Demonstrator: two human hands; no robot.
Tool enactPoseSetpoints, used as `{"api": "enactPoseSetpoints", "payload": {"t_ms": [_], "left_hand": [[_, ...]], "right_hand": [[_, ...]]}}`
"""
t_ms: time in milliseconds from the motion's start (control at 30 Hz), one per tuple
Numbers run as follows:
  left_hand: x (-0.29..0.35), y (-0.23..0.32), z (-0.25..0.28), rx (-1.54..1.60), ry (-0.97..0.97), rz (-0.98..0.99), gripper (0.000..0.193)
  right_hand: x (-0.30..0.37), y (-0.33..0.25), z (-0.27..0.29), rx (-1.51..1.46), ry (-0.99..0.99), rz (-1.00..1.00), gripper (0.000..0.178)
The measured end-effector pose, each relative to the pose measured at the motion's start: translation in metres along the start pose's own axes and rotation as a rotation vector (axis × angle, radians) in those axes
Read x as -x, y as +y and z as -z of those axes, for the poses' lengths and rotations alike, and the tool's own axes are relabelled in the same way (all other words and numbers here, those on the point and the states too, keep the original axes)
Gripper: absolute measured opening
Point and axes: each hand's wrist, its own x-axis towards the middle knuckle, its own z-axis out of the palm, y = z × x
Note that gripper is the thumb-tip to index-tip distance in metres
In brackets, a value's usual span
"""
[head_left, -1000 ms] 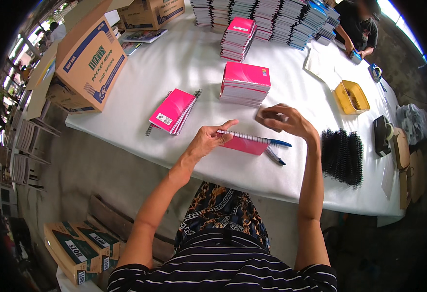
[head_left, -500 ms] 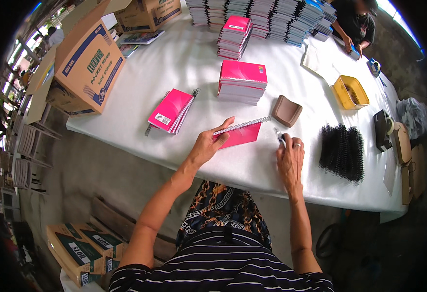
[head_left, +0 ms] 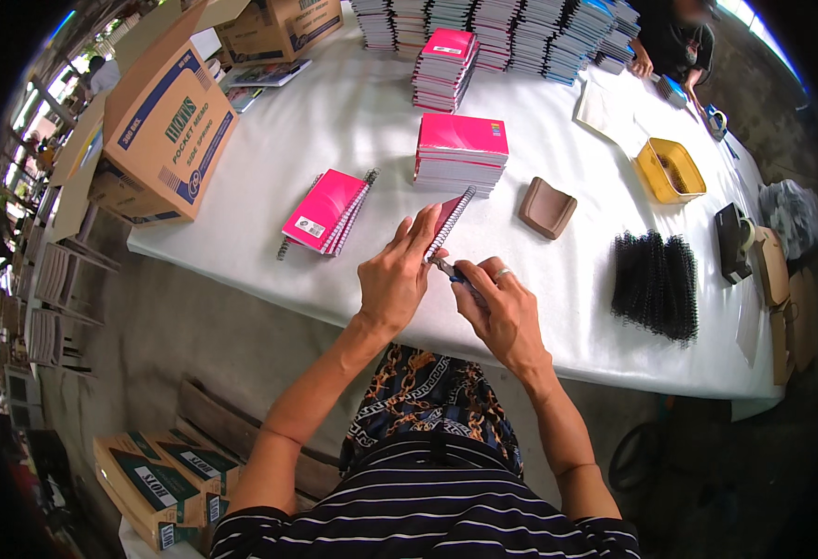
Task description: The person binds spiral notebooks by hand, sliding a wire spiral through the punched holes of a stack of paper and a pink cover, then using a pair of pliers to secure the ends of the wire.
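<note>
My left hand (head_left: pixel 397 272) grips a pink notebook (head_left: pixel 447 216), tilted up so that its spiral spine faces right. In my right hand (head_left: pixel 502 312) is a pair of pliers (head_left: pixel 460 275), its jaws at the near end of the spiral. Whether the jaws have closed on the wire is too small to tell. Left of my hands lie a few spiral-bound pink notebooks (head_left: pixel 327 211). Just beyond stands a stack of pink notebooks (head_left: pixel 462 154), and a brown curved block (head_left: pixel 548 208) rests to the right.
Black spiral coils (head_left: pixel 655 287) lie in a heap at the right, with a yellow basket (head_left: pixel 674 172) behind. A cardboard box (head_left: pixel 171 135) stands at the left. Tall notebook stacks (head_left: pixel 530 37) line the far side. Another person (head_left: pixel 677 47) works at the far right.
My left hand has turned the notebook from nearly level to steeply upright. My right hand has brought the pliers left to the spiral's near end. The other person's hands have moved apart.
</note>
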Motion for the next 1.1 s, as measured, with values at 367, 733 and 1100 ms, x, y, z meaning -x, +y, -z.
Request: {"api": "enactPoseSetpoints", "payload": {"t_ms": [367, 733, 1100], "left_hand": [[-0.018, -0.051, 0.030, 0.778, -0.171, 0.113, 0.053], [-0.075, -0.152, 0.083, 1.489, -0.088, 0.410, 0.087], [-0.056, -0.223, 0.076, 0.962, -0.530, 0.601, 0.066]], "right_hand": [[-0.033, 0.063, 0.025, 0.076, -0.301, -0.147, 0.038], [-0.113, -0.023, -0.098, -0.531, 0.365, 0.127, 0.039], [-0.080, 0.000, -0.170, -0.382, 0.040, -0.252, 0.036]]}}
